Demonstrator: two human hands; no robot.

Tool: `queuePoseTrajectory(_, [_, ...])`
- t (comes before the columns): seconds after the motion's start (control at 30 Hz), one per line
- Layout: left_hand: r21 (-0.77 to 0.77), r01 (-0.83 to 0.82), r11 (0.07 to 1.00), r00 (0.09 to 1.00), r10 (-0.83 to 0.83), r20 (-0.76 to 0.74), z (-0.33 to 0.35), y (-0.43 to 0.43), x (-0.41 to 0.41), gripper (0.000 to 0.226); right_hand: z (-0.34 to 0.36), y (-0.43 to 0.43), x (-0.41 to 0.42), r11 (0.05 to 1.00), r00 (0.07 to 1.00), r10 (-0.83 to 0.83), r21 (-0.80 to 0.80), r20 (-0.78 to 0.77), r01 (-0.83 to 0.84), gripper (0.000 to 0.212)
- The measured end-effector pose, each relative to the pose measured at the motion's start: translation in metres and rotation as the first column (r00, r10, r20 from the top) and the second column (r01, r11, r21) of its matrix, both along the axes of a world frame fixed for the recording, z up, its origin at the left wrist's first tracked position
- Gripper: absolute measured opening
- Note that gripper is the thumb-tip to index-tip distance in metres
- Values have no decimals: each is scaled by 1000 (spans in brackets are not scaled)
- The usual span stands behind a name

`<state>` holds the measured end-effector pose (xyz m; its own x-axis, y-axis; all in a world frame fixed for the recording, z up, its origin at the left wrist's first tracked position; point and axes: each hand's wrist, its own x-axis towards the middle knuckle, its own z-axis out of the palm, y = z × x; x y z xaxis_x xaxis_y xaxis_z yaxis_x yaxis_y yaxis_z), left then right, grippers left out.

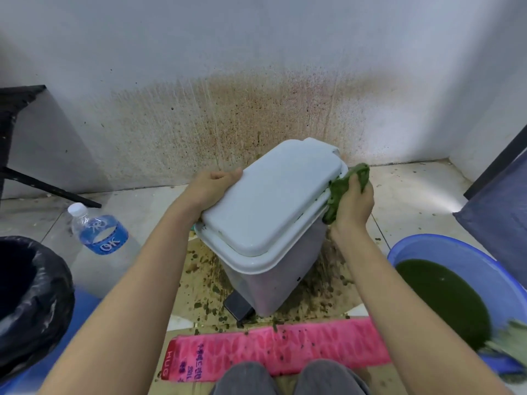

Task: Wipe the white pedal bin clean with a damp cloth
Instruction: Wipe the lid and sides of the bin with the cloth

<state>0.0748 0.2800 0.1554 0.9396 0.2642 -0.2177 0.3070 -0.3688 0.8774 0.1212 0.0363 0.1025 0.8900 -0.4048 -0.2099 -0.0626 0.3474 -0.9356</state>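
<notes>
1. We see the white pedal bin [273, 223] standing on the floor [405, 195] in front of a stained wall [228, 109], tilted toward us with its lid [271, 195] closed and its dark pedal [238, 307] showing at the lower front.
2. Our left hand [212, 186] grips the left edge of the lid — fingers curled over the rim, thumb on top, holding the bin.
3. Our right hand [353, 203] is closed around a bunched green cloth [342, 189], pressed against the bin's right upper rim, just beside the lid's edge.
4. Dark green-brown splatter covers the floor around the bin's base.
5. A pink towel [279, 346] lies flat in front of the bin, speckled with the same grime, near our knees [288, 377].
6. To the right sits a blue basin [427, 246] holding murky dark green water — well apart from the bin.
7. To the left, a water bottle [99, 226] with a blue label stands on the floor, and a container lined with a black bag [42, 295] sits nearer the left edge.
</notes>
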Motion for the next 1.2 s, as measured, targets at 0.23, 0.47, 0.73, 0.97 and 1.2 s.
queuePoseTrajectory(0.23, [-614,-546,570,651,750,116,-52,-54,-72,54,9,-25,57,921,919,385,-28,-85,-388,61])
queuePoseTrajectory(0.47, [-781,-448,436,613,785,86,-57,-80,-71,46,0,-29,61,921,919,382,123,-98,-369,45])
queuePoseTrajectory(0.73, [-678,-403,615,818,574,34,-31,-11,-54,55,5,-23,10,971,993,108,218,-42,-96,35])
queuePoseTrajectory(0.97, [-565,-218,796,966,257,-10,-11,27,-24,36,-6,-7,-50,956,985,-153,241,-79,168,29])
queuePoseTrajectory(1.2, [-290,-143,946,989,123,-87,-17,56,-22,33,-13,-13,-60,971,984,-152,170,-95,166,42])
